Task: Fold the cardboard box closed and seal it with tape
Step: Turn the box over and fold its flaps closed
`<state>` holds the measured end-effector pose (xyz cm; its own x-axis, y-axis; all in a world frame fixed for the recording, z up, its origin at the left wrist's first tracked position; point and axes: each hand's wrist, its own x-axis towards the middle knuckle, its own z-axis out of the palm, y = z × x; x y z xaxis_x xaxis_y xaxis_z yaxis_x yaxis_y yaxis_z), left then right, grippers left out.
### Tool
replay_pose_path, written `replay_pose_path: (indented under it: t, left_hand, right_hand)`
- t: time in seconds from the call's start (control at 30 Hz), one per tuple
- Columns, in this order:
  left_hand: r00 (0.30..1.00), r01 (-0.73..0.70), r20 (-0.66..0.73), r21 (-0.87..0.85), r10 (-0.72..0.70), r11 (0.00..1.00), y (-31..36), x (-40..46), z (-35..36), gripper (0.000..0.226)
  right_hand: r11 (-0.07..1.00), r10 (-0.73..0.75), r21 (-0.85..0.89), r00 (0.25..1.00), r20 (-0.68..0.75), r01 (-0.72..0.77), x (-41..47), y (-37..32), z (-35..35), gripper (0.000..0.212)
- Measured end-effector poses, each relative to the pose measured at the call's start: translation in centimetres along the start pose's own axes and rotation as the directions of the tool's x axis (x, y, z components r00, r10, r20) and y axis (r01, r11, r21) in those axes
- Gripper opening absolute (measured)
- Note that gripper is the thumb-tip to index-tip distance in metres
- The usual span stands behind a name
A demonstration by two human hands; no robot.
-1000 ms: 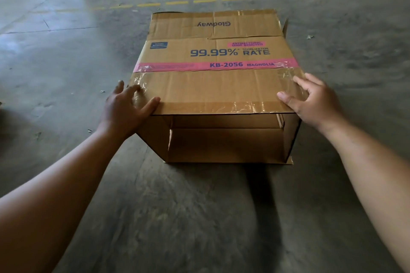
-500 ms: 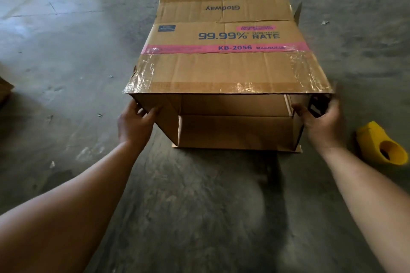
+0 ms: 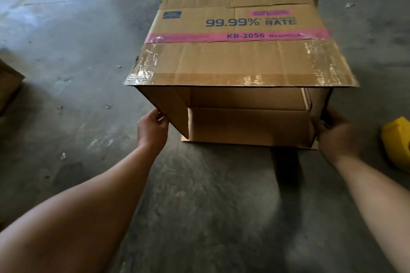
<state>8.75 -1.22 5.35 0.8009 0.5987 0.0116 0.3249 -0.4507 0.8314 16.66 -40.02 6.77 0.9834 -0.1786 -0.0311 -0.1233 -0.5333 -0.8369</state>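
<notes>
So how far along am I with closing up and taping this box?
Early. Nothing is sealed: the cardboard box lies on its side with its near end open, top flap sticking out, carrying only old, crinkled tape. In hand: the left hand holds the left side flap, the right hand the right edge. Left: fold all flaps shut and tape the seam; no tape roll is clearly visible.

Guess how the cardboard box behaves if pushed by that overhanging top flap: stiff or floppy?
Probably floppy: the top flap overhangs unsupported, creased, with old tape. The cardboard box looks empty inside, so likely light and apt to slide on the floor. Left hand and right hand grip the side flaps.
</notes>
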Motion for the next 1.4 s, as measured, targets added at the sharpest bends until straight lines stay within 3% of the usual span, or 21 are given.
replay_pose_path:
  t: [0.13,0.3,0.43,0.57,0.73,0.87,1.1,1.3,1.4]
  left_hand:
    - [1.0,-0.009,0.008,0.004,0.009,1.0,0.6,0.4,-0.6,0.027]
    - [0.997,-0.071,-0.016,0.011,0.071,0.997,2.9,1.0,-2.2,0.028]
    - [0.985,-0.151,-0.084,-0.015,0.149,0.988,7.1,1.4,-3.5,0.031]
    - [0.942,-0.271,-0.211,-0.014,0.262,0.963,11.7,1.7,-5.4,0.032]
    - [0.845,-0.391,-0.358,0.092,0.397,0.916,17.1,2.6,-8.3,0.031]
    - [0.823,-0.407,-0.343,0.198,0.452,0.892,20.5,3.5,-10.8,0.029]
    - [0.883,-0.35,-0.197,0.329,0.426,0.877,24.5,6.9,-14.6,0.024]
    - [0.919,-0.314,-0.118,0.36,0.377,0.878,24.9,8.5,-15.3,0.028]
    - [0.929,-0.331,-0.063,0.295,0.364,0.896,25.5,8.6,-15.0,0.033]
  right_hand:
    - [1.0,-0.024,-0.009,1.0,-0.009,0.024,0.0,-1.1,-1.1,0.042]
    - [0.977,-0.151,-0.159,0.986,-0.064,0.139,0.3,-3.2,-3.1,0.039]
    - [0.965,-0.229,-0.17,0.957,-0.176,0.2,0.6,-6.0,-4.3,0.038]
    - [0.931,-0.364,-0.137,0.865,-0.345,0.338,1.3,-10.7,-6.3,0.032]
    - [0.863,-0.505,-0.233,0.76,-0.408,0.448,2.4,-15.8,-8.9,0.031]
    - [0.828,-0.556,-0.319,0.747,-0.364,0.461,3.4,-19.5,-11.1,0.027]
    - [0.75,-0.602,-0.476,0.772,-0.205,0.459,5.3,-23.8,-14.1,0.035]
    - [0.772,-0.542,-0.467,0.83,-0.129,0.431,6.7,-24.3,-14.5,0.034]
    - [0.772,-0.522,-0.467,0.849,-0.08,0.431,7.1,-24.7,-14.1,0.036]
